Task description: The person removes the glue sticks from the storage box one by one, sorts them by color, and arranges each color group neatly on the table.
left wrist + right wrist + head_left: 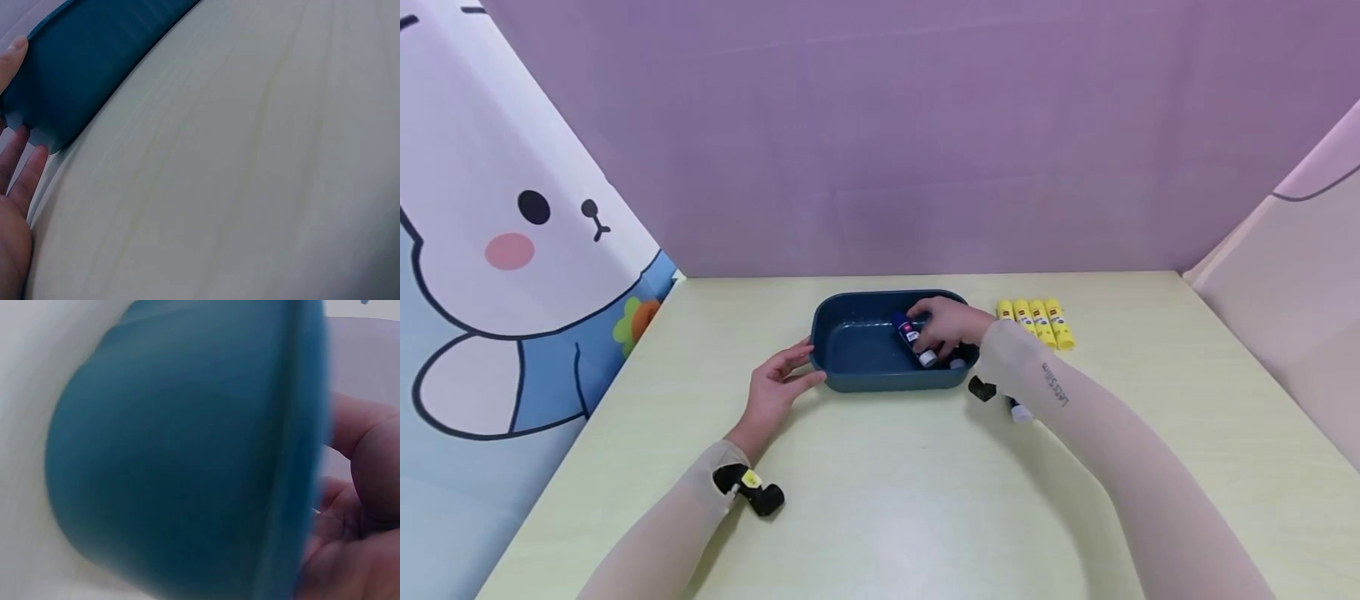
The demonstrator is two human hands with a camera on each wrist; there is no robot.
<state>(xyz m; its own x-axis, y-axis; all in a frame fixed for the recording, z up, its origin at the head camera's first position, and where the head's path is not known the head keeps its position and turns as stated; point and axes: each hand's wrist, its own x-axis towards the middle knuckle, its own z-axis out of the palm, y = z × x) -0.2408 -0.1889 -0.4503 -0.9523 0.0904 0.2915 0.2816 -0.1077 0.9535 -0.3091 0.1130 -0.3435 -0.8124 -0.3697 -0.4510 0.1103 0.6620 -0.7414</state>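
Observation:
A dark teal plastic tray point(868, 381) sits on the table, and my left hand point(775, 387) touches its left end. In the left wrist view the straight fingers point(28, 178) and the thumb lie against the tray wall point(87, 69). My right hand point(951, 323) reaches over the right end into the tray. Its thumb and fingers grip a dark blue glue stick point(913, 340) with a white end, tilted inside the tray. Under this hand another white-ended stick point(957, 363) shows in part. The tray wall point(181, 450) hides most of the grip in the right wrist view.
Several yellow glue sticks point(1036, 321) lie side by side right of the tray, partly behind the right forearm. Below that forearm a white-ended dark stick point(1020, 412) shows on the table point(880, 492). A purple backdrop point(925, 150) rises behind the table's far edge.

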